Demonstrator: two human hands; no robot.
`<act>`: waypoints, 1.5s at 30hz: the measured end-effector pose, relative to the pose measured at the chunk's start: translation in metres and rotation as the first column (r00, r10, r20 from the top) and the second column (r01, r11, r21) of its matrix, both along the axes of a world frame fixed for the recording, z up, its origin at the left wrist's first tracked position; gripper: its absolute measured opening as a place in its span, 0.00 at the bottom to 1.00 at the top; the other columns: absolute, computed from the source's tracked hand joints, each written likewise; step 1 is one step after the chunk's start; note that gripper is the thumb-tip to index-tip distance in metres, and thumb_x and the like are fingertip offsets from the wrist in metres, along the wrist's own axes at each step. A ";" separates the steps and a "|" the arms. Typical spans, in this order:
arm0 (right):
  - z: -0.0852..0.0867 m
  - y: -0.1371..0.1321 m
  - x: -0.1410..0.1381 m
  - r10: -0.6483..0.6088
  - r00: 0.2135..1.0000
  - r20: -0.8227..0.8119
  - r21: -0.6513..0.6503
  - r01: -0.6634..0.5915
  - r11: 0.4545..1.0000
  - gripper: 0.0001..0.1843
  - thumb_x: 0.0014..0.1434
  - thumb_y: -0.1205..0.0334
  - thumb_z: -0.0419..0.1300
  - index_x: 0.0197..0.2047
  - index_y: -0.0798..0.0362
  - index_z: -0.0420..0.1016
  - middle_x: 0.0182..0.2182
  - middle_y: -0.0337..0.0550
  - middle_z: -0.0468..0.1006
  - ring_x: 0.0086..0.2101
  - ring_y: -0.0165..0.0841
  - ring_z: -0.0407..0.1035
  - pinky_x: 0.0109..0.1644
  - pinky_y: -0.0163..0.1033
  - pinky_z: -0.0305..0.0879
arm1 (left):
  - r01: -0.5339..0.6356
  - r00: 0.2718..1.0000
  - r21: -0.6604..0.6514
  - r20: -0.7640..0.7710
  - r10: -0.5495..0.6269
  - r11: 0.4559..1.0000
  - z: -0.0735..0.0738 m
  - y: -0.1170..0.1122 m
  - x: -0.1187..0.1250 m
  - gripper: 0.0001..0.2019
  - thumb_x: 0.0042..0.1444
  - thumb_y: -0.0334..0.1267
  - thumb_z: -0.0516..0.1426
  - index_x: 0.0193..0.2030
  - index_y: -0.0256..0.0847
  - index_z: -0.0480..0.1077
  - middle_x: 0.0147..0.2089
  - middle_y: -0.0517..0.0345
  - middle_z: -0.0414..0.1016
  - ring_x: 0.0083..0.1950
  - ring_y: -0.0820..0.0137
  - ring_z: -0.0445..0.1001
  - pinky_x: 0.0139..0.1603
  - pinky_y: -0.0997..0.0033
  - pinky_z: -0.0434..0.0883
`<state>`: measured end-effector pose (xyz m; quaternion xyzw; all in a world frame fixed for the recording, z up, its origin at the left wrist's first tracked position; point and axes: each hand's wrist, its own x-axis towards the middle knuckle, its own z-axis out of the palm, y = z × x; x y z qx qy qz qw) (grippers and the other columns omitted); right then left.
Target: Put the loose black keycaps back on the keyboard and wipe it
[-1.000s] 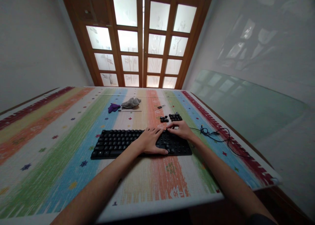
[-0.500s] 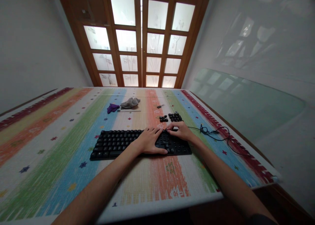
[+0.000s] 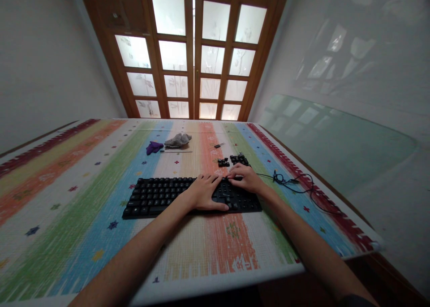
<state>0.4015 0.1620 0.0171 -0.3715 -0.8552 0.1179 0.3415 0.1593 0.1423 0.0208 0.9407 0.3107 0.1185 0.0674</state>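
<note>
A black computer keyboard (image 3: 157, 195) lies on the striped tablecloth in the head view. My left hand (image 3: 202, 192) rests across its middle, fingers spread and thumb stretched along the front edge. The key area right of that hand has bare spots without keycaps. My right hand (image 3: 247, 179) is at the upper right of the keyboard, thumb and forefinger pinched together at the top row. Whatever is between those fingertips is too small to make out. Loose black keycaps (image 3: 223, 162) lie just behind the keyboard, and more keycaps (image 3: 239, 159) sit beside them.
A black cable (image 3: 285, 178) coils to the right. Farther back lie a purple cloth (image 3: 154, 148), a grey cloth (image 3: 178, 140), a thin stick (image 3: 176, 151) and a small black-handled tool (image 3: 218, 145). The tablecloth's front edge (image 3: 215, 281) is close to me.
My right hand's fingers have shifted very slightly at the top row. My left hand and the keyboard stay where they were.
</note>
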 end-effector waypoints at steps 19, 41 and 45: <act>0.022 0.011 -0.013 0.015 0.928 0.373 0.012 -0.021 1.000 0.13 0.61 0.64 0.60 0.26 0.53 0.81 0.29 0.44 0.81 0.35 0.35 0.75 0.43 0.37 0.67 | 0.003 0.998 -0.016 -0.056 -0.004 1.000 0.004 0.001 0.001 0.52 0.49 0.74 0.53 0.70 0.37 0.55 0.68 0.38 0.63 0.65 0.47 0.65 0.65 0.52 0.58; -0.004 0.107 -0.039 -0.280 0.923 0.265 0.014 0.287 0.958 0.03 0.51 0.69 0.66 0.28 0.53 0.78 0.28 0.44 0.81 0.33 0.38 0.69 0.44 0.42 0.65 | -0.043 0.998 0.006 0.048 0.043 0.999 0.000 -0.008 -0.005 0.53 0.47 0.75 0.54 0.69 0.35 0.58 0.70 0.38 0.62 0.68 0.48 0.62 0.68 0.51 0.55; 0.008 0.100 -0.041 -0.250 0.949 0.193 -0.011 0.257 0.966 0.08 0.49 0.71 0.65 0.34 0.54 0.74 0.32 0.43 0.80 0.35 0.36 0.71 0.43 0.40 0.66 | -0.040 0.998 -0.016 0.056 0.041 0.999 -0.001 -0.007 -0.005 0.53 0.48 0.75 0.54 0.70 0.36 0.57 0.70 0.38 0.61 0.68 0.48 0.62 0.68 0.49 0.55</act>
